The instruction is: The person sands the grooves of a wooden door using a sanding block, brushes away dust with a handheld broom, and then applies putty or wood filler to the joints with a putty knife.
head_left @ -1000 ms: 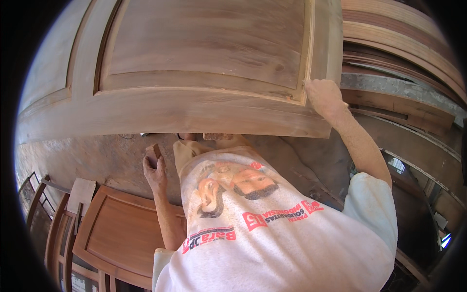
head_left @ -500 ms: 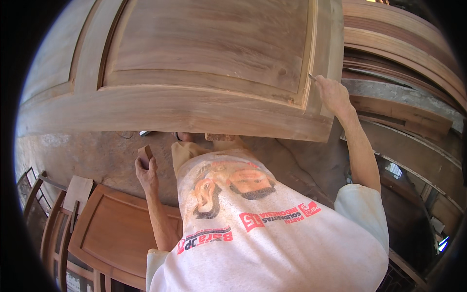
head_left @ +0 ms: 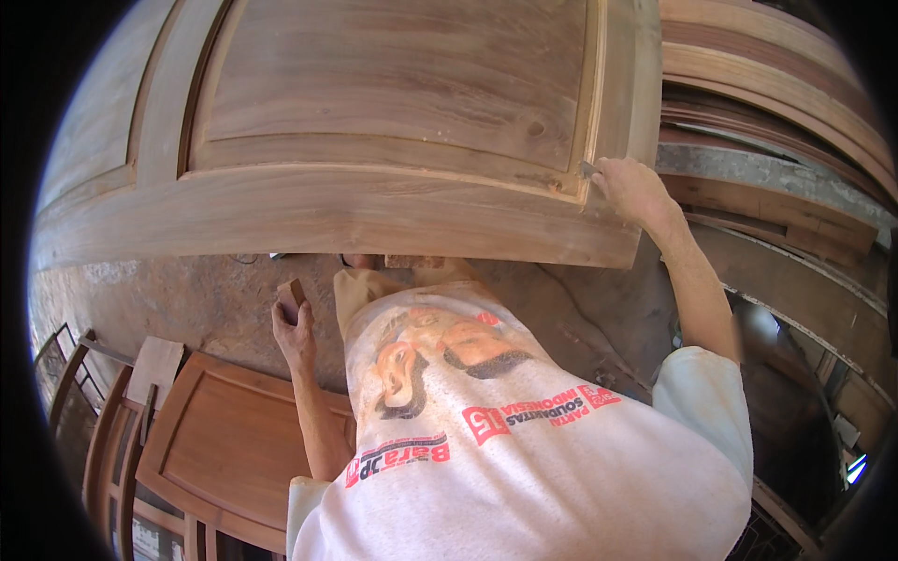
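A large panelled wooden door [head_left: 374,206] lies across the upper part of the view, with raised moulding round its recessed panels. My right hand [head_left: 632,192] is closed on a small flat metal blade [head_left: 588,169], its tip at the moulding by the near right corner of the panel. Most of the tool is hidden in my fingers. Low on the left, away from the door, my left hand [head_left: 294,329] grips a small brown block [head_left: 292,297], perhaps a sanding block; its exact kind is unclear.
Long wooden boards [head_left: 767,75] are stacked at the right. A reddish-brown wooden panel [head_left: 234,439] and several frames [head_left: 112,449] lean at the lower left. Bare floor [head_left: 187,299] shows under the door, with a cable [head_left: 580,318] running over it.
My right hand has moved down and slightly left along the moulding to the panel's corner, bringing the blade with it. My left hand, still holding the block, has shifted slightly right and down.
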`<move>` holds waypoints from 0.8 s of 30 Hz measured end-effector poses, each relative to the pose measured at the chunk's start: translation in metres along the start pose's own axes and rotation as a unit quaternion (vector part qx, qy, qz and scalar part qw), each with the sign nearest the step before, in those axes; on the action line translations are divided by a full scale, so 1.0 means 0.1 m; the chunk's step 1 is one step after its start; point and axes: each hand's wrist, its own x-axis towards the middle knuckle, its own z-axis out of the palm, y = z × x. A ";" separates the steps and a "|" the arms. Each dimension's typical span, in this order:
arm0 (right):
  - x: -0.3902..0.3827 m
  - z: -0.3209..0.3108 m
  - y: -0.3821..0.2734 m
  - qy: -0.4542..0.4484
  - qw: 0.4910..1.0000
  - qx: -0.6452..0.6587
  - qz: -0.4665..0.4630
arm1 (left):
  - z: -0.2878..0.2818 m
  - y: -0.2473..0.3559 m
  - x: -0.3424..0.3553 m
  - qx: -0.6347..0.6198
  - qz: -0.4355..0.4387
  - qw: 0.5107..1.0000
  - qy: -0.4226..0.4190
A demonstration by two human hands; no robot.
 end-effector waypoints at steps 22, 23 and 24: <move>-0.15 -0.05 0.07 0.056 0.945 0.319 -0.039 | 0.03 -1.15 -1.20 -0.025 -0.307 0.951 0.021; -0.15 0.01 0.06 0.080 0.938 0.333 -0.060 | 0.04 -1.11 -1.25 0.013 -0.311 0.950 0.017; -0.14 0.07 0.06 0.105 0.929 0.345 -0.081 | 0.09 -0.97 -1.29 0.049 -0.315 0.948 0.015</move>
